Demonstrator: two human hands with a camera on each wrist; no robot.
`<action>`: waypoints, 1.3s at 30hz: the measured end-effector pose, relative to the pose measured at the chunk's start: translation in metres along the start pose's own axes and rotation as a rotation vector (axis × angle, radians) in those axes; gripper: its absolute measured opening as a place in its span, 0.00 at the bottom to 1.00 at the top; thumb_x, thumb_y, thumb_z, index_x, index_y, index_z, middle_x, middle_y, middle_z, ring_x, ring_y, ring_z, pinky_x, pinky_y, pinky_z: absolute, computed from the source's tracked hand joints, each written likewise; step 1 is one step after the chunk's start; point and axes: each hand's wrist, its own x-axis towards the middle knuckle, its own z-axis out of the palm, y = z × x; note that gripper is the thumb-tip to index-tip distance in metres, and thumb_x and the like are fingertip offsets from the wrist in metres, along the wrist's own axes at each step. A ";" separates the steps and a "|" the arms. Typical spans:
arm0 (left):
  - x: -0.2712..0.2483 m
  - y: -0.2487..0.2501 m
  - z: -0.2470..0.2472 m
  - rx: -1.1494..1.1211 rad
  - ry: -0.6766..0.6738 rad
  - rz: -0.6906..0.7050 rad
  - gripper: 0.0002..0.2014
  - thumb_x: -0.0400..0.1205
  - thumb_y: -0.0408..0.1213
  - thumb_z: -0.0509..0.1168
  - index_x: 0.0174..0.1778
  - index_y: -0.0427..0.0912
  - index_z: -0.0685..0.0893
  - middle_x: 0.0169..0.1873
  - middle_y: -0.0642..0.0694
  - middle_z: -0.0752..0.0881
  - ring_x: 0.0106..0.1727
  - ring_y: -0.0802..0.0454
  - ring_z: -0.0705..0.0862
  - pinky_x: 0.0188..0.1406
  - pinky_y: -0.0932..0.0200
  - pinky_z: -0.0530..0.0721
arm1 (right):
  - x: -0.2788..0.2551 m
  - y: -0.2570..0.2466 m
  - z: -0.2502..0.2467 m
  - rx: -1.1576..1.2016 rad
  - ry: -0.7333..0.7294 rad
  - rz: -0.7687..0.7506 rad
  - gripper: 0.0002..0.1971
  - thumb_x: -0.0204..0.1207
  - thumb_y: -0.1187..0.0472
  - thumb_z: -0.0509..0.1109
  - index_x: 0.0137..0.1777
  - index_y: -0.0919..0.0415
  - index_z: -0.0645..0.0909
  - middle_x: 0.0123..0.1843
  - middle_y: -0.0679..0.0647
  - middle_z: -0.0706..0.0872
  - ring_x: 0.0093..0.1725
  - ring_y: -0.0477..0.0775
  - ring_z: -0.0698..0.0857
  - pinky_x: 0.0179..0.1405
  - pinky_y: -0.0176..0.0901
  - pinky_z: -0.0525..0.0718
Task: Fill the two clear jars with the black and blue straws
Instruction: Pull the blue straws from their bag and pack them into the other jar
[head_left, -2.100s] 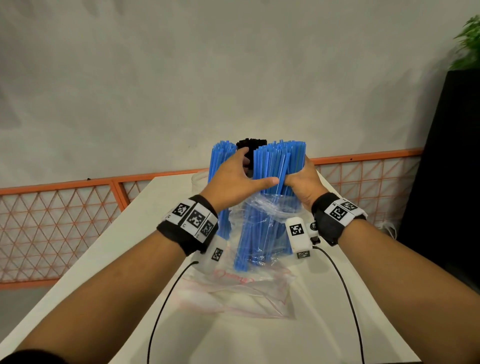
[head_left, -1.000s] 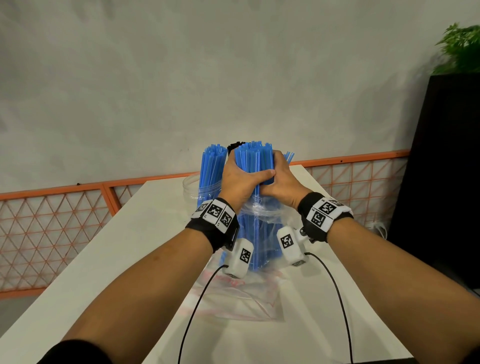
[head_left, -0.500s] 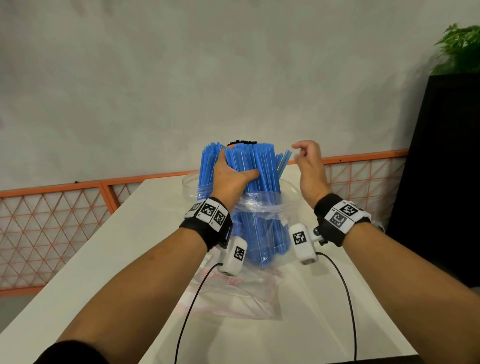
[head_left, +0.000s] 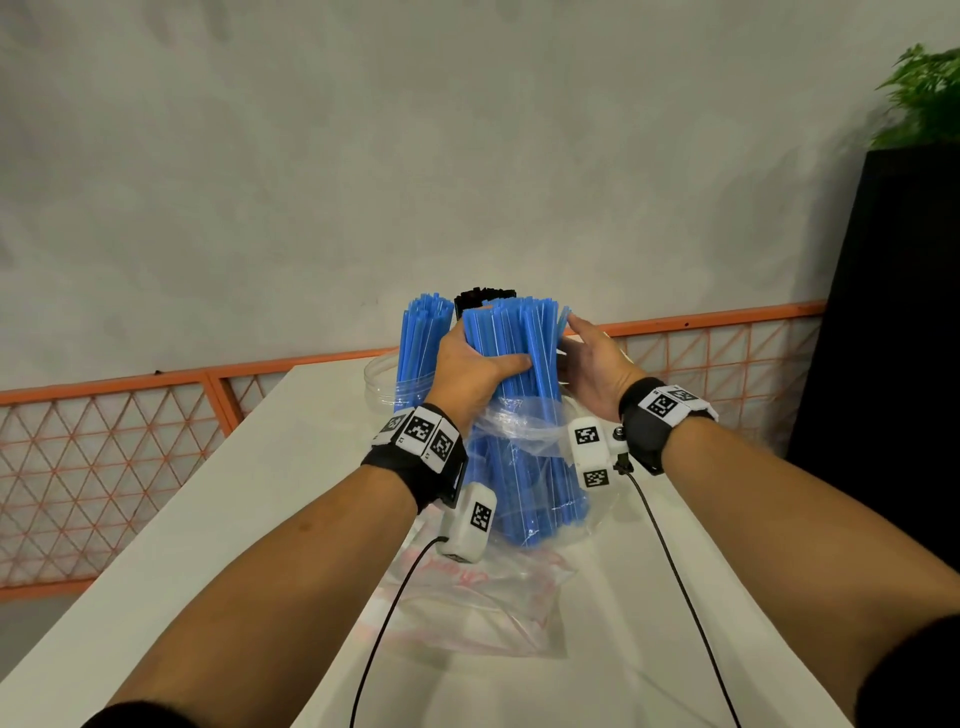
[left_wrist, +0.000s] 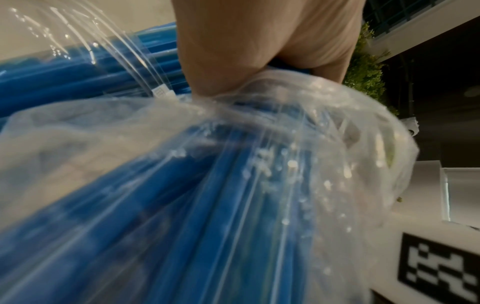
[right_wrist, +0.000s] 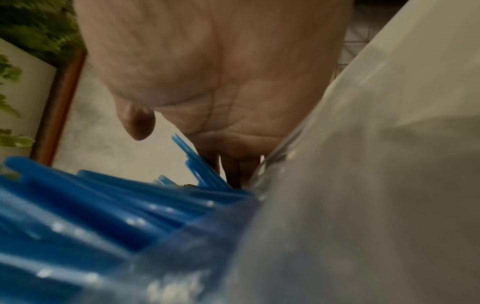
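Straws, blue (head_left: 511, 348), bunched upright above the far middle of the white desk (head_left: 291, 467), lower half still inside a clear plastic bag (head_left: 524, 431) crumpled down around the bunch. Gripped near the top by the left hand (head_left: 470, 371), thumb across the front, fingers curled round the back. Touched on the right side by the right hand (head_left: 592, 364), fingers fairly straight and laid against a few stray straws, nothing clasped. Seen close from the left wrist: blue straws (left_wrist: 182, 205) behind wrinkled bag film (left_wrist: 324, 144), left hand (left_wrist: 259, 41) closed above it. Seen from the right wrist: straw ends (right_wrist: 103, 205) fanning out, right hand (right_wrist: 207, 72) open with the fingertips at the splayed ends.

Just behind to the left, a clear jar (head_left: 382, 387) holding a second upright cluster of blue straws (head_left: 418, 338). Behind the held bunch, tops of black straws (head_left: 480, 299) showing; their container hidden. A second clear rim to the right of the bunch, mostly covered by the right hand.

Nearer on the desk, an empty flat plastic bag (head_left: 483, 608) with faint red print. Beyond the desk, an orange lattice railing (head_left: 130, 441), a grey wall, a dark cabinet (head_left: 893, 364) at right with a green plant (head_left: 930, 93) on top.
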 end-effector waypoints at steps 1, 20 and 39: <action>0.000 -0.001 0.001 -0.004 -0.009 0.004 0.27 0.63 0.27 0.82 0.54 0.47 0.81 0.51 0.39 0.90 0.52 0.42 0.91 0.53 0.38 0.90 | 0.000 0.001 0.001 0.037 -0.009 0.011 0.33 0.82 0.35 0.51 0.75 0.59 0.75 0.68 0.64 0.83 0.68 0.62 0.80 0.75 0.61 0.72; -0.001 -0.011 0.003 0.014 -0.044 -0.034 0.34 0.65 0.28 0.84 0.65 0.36 0.77 0.58 0.35 0.87 0.58 0.39 0.89 0.59 0.36 0.87 | -0.011 -0.003 0.018 0.155 -0.024 0.000 0.31 0.80 0.38 0.58 0.71 0.63 0.80 0.69 0.69 0.81 0.69 0.71 0.80 0.72 0.70 0.74; 0.000 -0.004 -0.002 0.087 -0.137 -0.007 0.41 0.67 0.29 0.83 0.73 0.46 0.69 0.64 0.40 0.84 0.63 0.44 0.86 0.63 0.40 0.86 | -0.022 -0.020 0.034 0.046 -0.017 -0.148 0.15 0.86 0.53 0.57 0.50 0.60 0.83 0.39 0.54 0.91 0.41 0.54 0.89 0.43 0.46 0.89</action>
